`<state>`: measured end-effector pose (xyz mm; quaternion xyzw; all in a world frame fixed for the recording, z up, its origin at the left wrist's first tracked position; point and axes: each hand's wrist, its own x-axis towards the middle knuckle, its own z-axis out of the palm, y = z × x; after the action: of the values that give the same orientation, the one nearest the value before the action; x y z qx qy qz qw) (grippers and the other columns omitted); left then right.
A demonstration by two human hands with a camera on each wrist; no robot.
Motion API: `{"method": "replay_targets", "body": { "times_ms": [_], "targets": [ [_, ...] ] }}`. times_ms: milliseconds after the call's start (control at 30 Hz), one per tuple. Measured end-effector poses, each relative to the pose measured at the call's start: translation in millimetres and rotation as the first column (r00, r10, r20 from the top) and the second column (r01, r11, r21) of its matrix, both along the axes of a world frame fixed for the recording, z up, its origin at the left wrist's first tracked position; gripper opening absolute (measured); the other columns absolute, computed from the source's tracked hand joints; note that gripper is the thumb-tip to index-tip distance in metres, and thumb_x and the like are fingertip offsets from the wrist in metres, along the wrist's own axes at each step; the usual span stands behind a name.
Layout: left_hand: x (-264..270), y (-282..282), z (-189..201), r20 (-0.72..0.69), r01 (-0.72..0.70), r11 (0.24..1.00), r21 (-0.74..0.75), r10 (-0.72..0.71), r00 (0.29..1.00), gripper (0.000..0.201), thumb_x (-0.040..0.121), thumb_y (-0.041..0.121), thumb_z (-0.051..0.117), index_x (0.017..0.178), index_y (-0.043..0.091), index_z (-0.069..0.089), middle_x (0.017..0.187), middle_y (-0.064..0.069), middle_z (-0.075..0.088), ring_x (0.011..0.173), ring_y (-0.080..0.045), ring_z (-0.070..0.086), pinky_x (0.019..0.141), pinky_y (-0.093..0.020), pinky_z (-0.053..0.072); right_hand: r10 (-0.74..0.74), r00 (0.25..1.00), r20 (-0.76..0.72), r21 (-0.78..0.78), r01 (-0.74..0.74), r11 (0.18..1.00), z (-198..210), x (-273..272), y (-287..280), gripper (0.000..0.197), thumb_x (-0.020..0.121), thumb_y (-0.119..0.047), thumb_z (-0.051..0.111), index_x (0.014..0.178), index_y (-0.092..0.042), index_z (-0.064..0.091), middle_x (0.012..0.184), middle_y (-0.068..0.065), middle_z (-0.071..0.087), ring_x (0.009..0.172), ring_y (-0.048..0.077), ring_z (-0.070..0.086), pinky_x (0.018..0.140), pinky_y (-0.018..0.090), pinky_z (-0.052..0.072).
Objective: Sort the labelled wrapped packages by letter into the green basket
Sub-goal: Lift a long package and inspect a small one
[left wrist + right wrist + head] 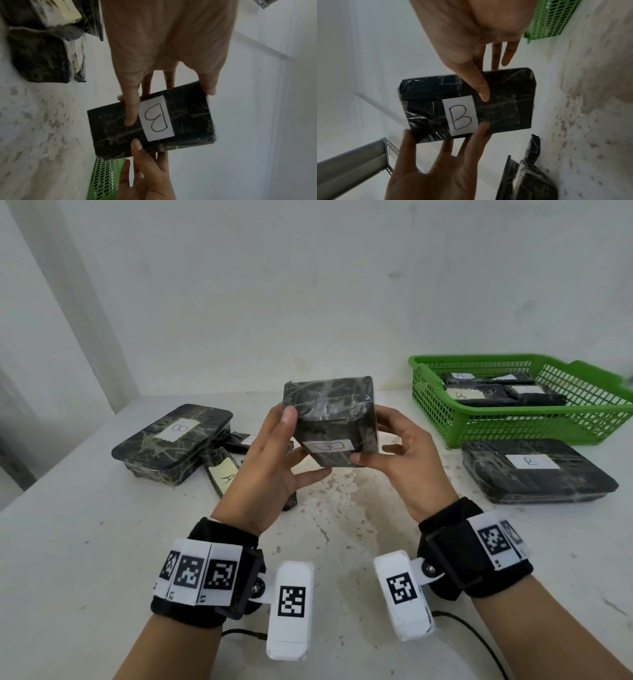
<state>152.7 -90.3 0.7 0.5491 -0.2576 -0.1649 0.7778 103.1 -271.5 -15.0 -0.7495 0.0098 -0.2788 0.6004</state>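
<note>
A black wrapped package (pixel 330 419) with a white "B" label is held up in the air over the middle of the table. My left hand (pixel 294 443) grips its left side, thumb on top and fingers beneath. My right hand (pixel 376 440) pinches its right side, thumb beside the label. The left wrist view shows the package (pixel 185 121) with the label facing the camera, and so does the right wrist view of the package (pixel 505 108). The green basket (pixel 513 419) stands at the back right and holds several labelled packages, both A and B.
A large "B" package (pixel 171 443) lies at the left, with a narrow "A" package (pixel 222 474) and a smaller one (pixel 239 440) beside it. Another large "B" package (pixel 537 470) lies in front of the basket. A white wall backs the stained table (pixel 342 525).
</note>
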Motion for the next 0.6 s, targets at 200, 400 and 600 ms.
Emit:
{"method": "replay_targets", "body": {
  "times_ms": [200,400,600],
  "targets": [
    [3.3,-1.9,-6.2,-0.025,-0.110,0.990,-0.083,0.108,0.994,0.039,0.088,0.027,0.059,0.122,0.009,0.058,0.114,-0.007,0.066,0.114,-0.029,0.064,0.089,-0.035,0.057,0.076,0.996,-0.051,0.191,-0.065,0.979,4.0,-3.3,3.6,0.069,0.068,-0.012,0.062,0.134,-0.033,0.055,0.137,-0.019,0.054,0.128,0.002,0.043,0.096,0.022,0.040],
    [2.0,-3.9,-9.1,0.064,-0.090,0.990,-0.105,0.097,0.993,0.040,0.081,0.017,0.068,0.119,0.012,0.057,0.121,-0.006,0.063,0.108,-0.020,0.065,0.089,-0.032,0.055,0.309,0.948,-0.073,0.325,-0.270,0.906,14.0,-8.7,9.0,0.082,0.065,-0.085,0.057,0.137,-0.047,0.047,0.145,-0.016,0.047,0.137,0.013,0.039,0.105,0.051,0.037],
    [1.8,-2.8,-10.2,0.098,-0.031,0.993,-0.112,0.042,0.994,0.049,0.076,0.022,0.071,0.123,0.016,0.057,0.118,0.001,0.065,0.107,-0.017,0.065,0.094,-0.035,0.054,0.229,0.971,-0.066,0.246,-0.207,0.947,14.9,-10.4,17.8,0.041,0.085,-0.061,0.049,0.114,-0.032,0.054,0.123,0.002,0.061,0.114,0.021,0.064,0.070,0.040,0.061]
  ]
}}
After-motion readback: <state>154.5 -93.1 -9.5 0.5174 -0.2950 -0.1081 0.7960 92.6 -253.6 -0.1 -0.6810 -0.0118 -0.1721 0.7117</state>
